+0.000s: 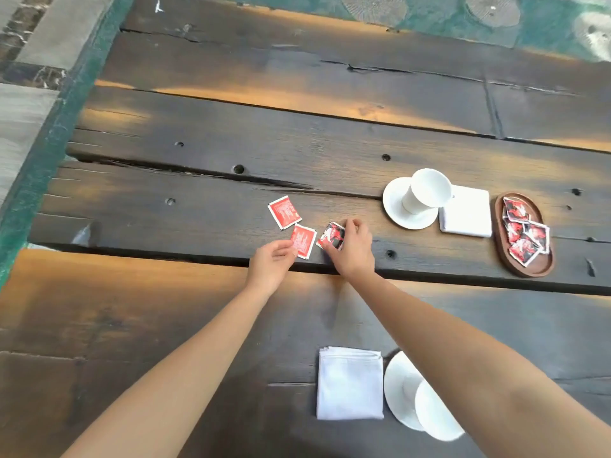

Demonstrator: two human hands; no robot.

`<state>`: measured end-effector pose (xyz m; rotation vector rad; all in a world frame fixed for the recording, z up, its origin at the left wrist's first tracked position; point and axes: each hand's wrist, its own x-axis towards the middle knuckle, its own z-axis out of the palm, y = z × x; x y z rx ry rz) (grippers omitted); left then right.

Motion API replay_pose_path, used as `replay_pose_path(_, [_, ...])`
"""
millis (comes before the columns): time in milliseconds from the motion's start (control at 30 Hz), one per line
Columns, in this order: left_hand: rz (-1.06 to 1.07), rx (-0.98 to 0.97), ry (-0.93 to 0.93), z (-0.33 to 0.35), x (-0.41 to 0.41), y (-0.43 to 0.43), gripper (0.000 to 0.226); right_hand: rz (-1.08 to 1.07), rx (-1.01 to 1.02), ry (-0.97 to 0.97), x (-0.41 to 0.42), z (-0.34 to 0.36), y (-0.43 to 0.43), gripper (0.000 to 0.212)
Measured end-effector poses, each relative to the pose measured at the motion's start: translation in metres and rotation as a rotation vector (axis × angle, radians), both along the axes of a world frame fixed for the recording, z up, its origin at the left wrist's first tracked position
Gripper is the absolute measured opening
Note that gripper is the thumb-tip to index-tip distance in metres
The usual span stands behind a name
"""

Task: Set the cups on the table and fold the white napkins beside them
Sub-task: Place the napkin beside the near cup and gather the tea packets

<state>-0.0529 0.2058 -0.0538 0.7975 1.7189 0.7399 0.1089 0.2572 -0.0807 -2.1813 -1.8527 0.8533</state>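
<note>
Two settings: far cup (428, 190) beside far napkin (466, 216), near cup (436, 413) beside near napkin (349, 385). My right hand (352, 249) pinches red sachet (332, 235); left hand (271, 264) touches second sachet (303, 241), hold unclear. Risk: my right forearm (463, 342) toppling near cup.

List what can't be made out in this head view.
Head view:
- Near cup and its saucer: partly hidden by the right forearm.
- Print on the red packets: too small and blurred to read.
- Dark packet: partly covered by the right hand.
- Left hand: whether it pinches the middle packet is unclear.
</note>
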Motion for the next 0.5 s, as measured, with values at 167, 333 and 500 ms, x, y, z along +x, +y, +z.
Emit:
replay_pose_path(167, [0.000, -0.030, -0.012, -0.012, -0.001, 0.007, 0.029, 0.008, 0.087, -0.075, 0.008, -0.009, -0.001, 0.048])
replay_pose_path(333, [0.030, -0.031, -0.062, -0.010, -0.001, 0.004, 0.032, -0.156, 0.038, 0.304, 0.008, 0.001, -0.003, 0.025])
replay_pose_path(500, [-0.041, 0.009, -0.235, 0.002, 0.003, -0.002, 0.037, -0.033, -0.058, 0.594, -0.009, 0.024, -0.013, 0.019])
